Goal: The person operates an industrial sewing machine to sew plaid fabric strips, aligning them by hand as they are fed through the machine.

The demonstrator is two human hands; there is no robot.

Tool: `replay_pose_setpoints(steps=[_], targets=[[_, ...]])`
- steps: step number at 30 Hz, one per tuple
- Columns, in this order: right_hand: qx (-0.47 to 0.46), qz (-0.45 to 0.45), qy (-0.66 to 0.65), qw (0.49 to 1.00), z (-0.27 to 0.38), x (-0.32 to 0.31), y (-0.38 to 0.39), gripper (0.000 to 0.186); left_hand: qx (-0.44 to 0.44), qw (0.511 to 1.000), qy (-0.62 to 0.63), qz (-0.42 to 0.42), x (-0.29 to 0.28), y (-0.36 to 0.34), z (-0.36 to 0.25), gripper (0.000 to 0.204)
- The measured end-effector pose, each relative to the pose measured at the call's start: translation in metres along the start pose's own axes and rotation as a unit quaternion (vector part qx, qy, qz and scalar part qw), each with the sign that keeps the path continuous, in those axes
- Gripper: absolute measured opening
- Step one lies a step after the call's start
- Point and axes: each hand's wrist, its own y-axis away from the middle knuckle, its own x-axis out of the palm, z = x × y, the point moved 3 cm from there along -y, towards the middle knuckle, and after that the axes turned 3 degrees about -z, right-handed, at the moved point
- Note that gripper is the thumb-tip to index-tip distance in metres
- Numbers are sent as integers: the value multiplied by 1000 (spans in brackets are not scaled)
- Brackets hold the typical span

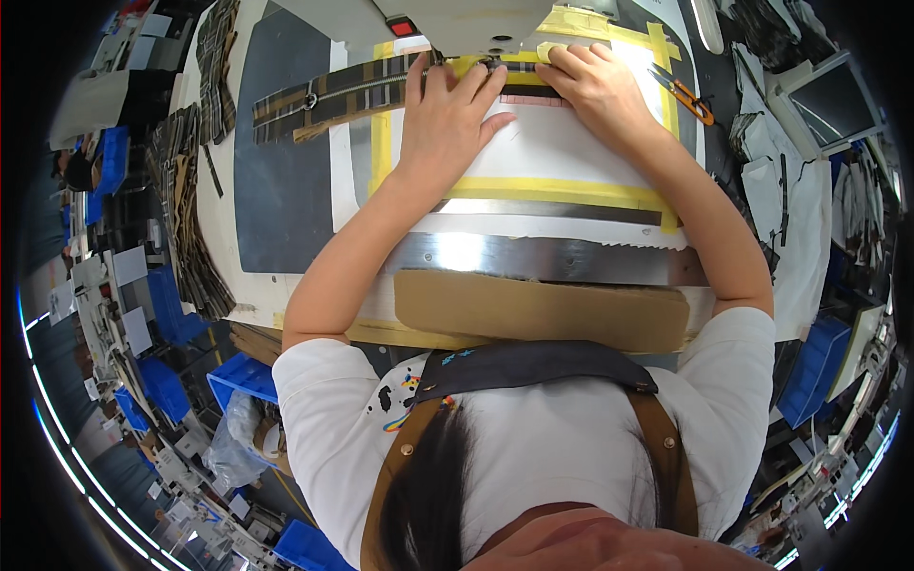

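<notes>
A plaid fabric strip (367, 92) with a zipper along it lies across the sewing machine bed, passing under the machine head (457, 24). The metal zipper pull (310, 100) shows near its left end. My left hand (449, 119) rests on the strip just left of the needle area, fingers spread and pressing down. On the other side of the needle, my right hand (602, 95) has its fingers bent and drawn together at the strip's right part. Its fingertips and the stitching point are partly hidden. Orange-handled thread snips (685, 97) lie right of my right hand.
Yellow tape (562, 188) borders the white work surface. A metal plate (533, 255) and a brown padded board (543, 309) run along the front edge. Plaid pieces (181, 209) are piled at the left. A small screen (833, 103) stands at the right, with blue bins (243, 376) below.
</notes>
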Motion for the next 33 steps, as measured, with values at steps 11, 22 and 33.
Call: replay_pose_setpoints(steps=[11,22,33], targets=[[12,3,-2,1000,-17,-22,20,21,-6,1000,9,7,1,1,-1,61],[83,90,-40,992,-24,-21,23,27,-1,1000,6,-4,0,1,-1,59],[272,29,-262,926,-39,-40,44,36,-16,1000,16,14,-2,1,-2,62]])
